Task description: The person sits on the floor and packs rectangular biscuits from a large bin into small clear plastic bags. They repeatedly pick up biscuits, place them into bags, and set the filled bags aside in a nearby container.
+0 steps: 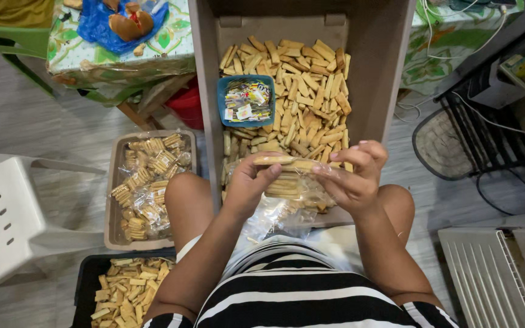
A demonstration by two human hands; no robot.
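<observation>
Both hands meet over my lap at the near end of a long brown tray point(205, 73) heaped with tan finger-shaped biscuits point(311, 91). My left hand point(249, 182) pinches a biscuit at the mouth of a clear plastic bag point(290, 188) stacked with biscuits. My right hand point(352, 176) grips the bag's other side and holds its opening. The bag's loose end hangs down toward my striped shirt. A small blue tub point(223, 100) with little printed packets sits on the biscuits in the tray.
A shallow brown tray point(112, 200) with filled clear bags lies on the floor at my left. A black crate point(83, 279) of loose biscuits sits below it. A white plastic chair point(4, 218) stands far left. A black wire rack point(475, 140) and cables are at right.
</observation>
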